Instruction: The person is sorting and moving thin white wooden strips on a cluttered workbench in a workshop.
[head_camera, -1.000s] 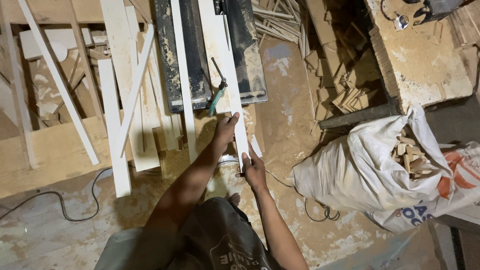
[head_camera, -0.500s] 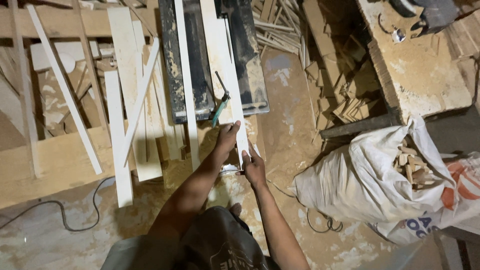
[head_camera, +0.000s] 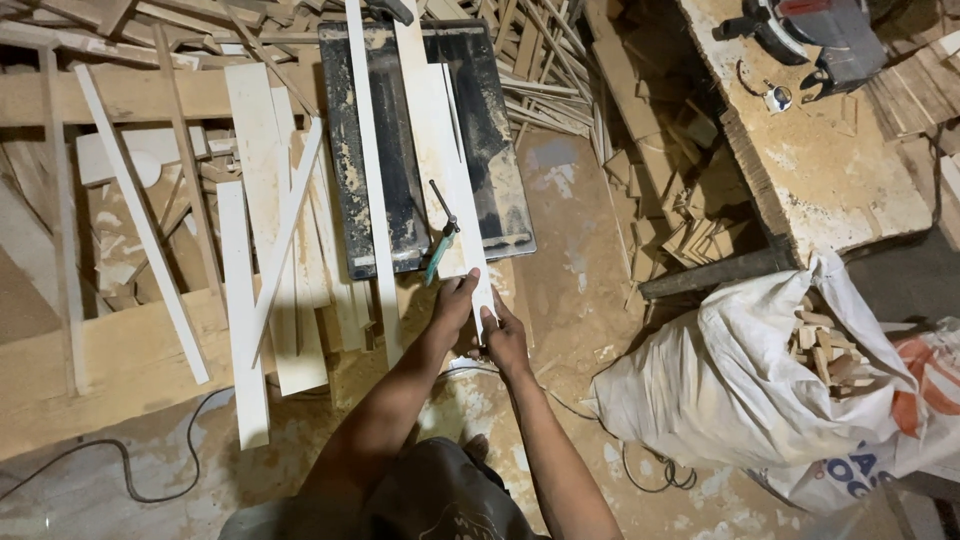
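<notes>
We look down over our own two bare arms at a dusty workshop floor. Our left hand and right hand meet at the near end of a long pale wooden board, each grip closed around that end from its own side, so the board is steadied between them. Beyond the grip the board runs away from us, lying flat along a dark metal saw tabletop, which carries its weight while we hold only the end. Just beyond the left grip, a small tool with a green handle rests on the board, touching it. A thinner white strip lies on the tabletop to the left of the grip, parallel to the board. Farther left, loose planks are stacked and leaning on the floor. Well to the right of the grip sits a white sack, open at the top and filled with small wood offcuts.
</notes>
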